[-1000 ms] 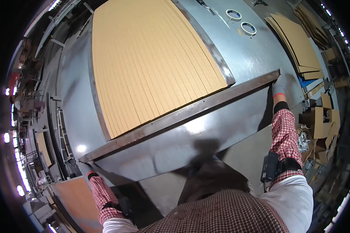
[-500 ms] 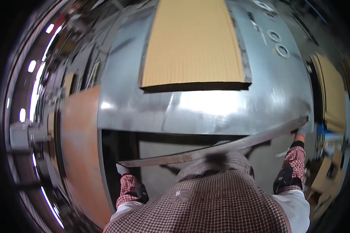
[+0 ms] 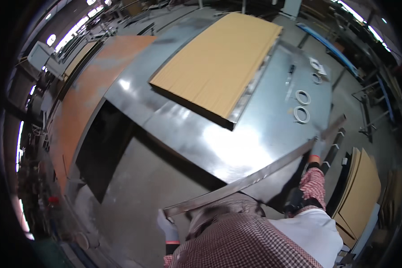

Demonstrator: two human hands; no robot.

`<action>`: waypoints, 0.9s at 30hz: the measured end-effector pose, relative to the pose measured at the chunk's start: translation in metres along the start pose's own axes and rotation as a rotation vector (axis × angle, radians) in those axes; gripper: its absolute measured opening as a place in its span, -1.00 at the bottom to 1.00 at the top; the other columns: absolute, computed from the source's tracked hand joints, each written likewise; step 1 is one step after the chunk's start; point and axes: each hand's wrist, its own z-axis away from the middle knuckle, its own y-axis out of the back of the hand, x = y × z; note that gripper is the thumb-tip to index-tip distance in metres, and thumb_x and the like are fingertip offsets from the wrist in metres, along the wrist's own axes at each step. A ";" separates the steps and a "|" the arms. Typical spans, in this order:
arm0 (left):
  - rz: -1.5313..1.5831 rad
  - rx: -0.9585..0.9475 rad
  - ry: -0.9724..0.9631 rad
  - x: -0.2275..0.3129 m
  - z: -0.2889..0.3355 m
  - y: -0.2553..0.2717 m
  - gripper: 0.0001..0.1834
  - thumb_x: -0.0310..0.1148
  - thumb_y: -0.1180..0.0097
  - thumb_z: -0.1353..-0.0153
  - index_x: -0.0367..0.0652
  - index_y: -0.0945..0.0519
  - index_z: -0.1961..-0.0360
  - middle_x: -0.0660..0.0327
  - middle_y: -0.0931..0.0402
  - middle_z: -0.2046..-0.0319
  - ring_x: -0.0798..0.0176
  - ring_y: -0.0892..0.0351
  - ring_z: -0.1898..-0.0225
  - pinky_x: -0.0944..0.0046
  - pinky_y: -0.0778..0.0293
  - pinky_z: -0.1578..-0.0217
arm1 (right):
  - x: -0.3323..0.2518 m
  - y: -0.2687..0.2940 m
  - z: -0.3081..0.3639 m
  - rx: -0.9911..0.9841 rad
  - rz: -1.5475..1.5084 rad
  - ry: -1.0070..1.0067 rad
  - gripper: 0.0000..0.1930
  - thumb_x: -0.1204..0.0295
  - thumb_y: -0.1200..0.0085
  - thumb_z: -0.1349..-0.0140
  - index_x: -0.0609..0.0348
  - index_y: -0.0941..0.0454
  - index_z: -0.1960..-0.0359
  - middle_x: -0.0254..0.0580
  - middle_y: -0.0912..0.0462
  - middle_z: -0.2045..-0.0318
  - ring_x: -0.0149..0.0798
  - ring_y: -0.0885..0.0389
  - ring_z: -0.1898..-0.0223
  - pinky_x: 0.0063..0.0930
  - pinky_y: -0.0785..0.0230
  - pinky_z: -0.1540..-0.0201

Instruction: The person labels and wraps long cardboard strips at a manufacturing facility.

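– Metal bar has come away from the tan stack since a second ago, on the head feed I'm watching remotely. Hands?

– Left hand looks closed round its seven-o'clock end; right hand grips it near three, short of the far tip. Probably spread wide because it's long. Some of the grip's hidden from me, though.

– Materials?

– Bar's narrow, scuffed, dull. Tan stack's flat-topped, faintly lined, at twelve on a shiny metal table. Ring-shaped tape rolls toward two.

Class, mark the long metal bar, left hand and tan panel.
Long metal bar (image 3: 250, 179): head view, middle of its length.
Left hand (image 3: 169, 227): head view, middle of hand.
Tan panel (image 3: 219, 64): head view, top face.
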 end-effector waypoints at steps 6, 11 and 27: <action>-0.063 -0.344 0.151 -0.043 0.105 -0.094 -0.89 -0.33 -0.12 -0.21 -0.04 -0.44 0.39 0.38 -0.35 0.62 0.49 -0.31 0.64 0.48 -0.27 0.64 | -0.145 0.015 0.069 -0.213 0.128 0.147 -0.33 0.07 -0.23 -0.02 0.52 -0.37 0.09 0.21 -0.59 0.28 0.13 -0.58 0.25 -0.16 -0.40 0.18; -0.555 0.188 -0.732 -0.065 0.169 -0.149 -0.77 -0.47 -0.03 -0.19 -0.28 -0.45 0.12 0.25 -0.43 0.34 0.45 -0.38 0.37 0.47 -0.36 0.35 | -0.057 -0.023 -0.006 -0.240 0.110 -0.128 -0.12 -0.23 -0.15 0.07 0.47 -0.32 0.06 0.34 -0.52 0.13 0.26 -0.53 0.09 -0.06 -0.38 0.04; -0.623 -1.051 -0.987 -0.133 0.483 -0.668 -0.63 -0.31 -0.09 -0.17 -0.24 -0.51 0.01 0.06 -0.57 0.17 0.18 -0.57 0.22 0.26 -0.46 0.18 | 0.135 0.346 -0.164 -1.462 0.084 0.314 -0.70 0.37 -0.08 -0.20 0.26 -0.54 0.08 -0.14 -0.62 0.21 -0.34 -0.56 0.19 -0.46 -0.42 0.08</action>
